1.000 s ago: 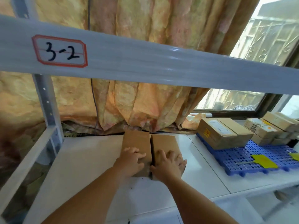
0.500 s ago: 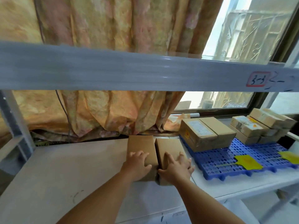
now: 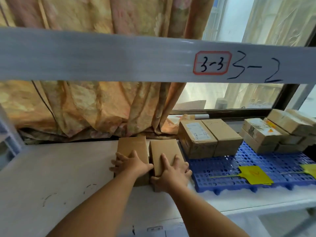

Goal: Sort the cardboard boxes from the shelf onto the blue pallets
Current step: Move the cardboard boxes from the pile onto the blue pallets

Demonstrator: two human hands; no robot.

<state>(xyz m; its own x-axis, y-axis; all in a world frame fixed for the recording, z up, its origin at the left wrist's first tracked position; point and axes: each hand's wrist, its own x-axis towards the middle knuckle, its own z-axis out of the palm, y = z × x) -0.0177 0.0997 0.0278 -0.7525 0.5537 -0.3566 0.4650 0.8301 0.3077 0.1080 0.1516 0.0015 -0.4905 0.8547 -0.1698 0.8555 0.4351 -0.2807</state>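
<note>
Both small boxes have slid right along the shelf (image 3: 59, 168) since a second ago; the gap to the blue pallet (image 3: 222, 165) is all but gone.

Left hand (image 3: 131, 164) spans the top of the left box (image 3: 132, 145), fingers draped over its outer edge, thumb at the seam between the two. Right hand (image 3: 172, 175) grips the right box (image 3: 164, 148) the same way, thumb at the near corner, fingers over the right side.

The boxes sit side by side, flat on the shelf. The right box is just beside the pallet's left edge, not on it yet.

Done so far: two bigger boxes (image 3: 210, 137) at the pallet's back corner, a stack (image 3: 277, 130) further right. A yellow tag (image 3: 254, 174) lies on the open front of the pallet.

Left to do, by my reckoning: lift this pair onto the pallet. No other loose boxes in sight on the shelf.
</note>
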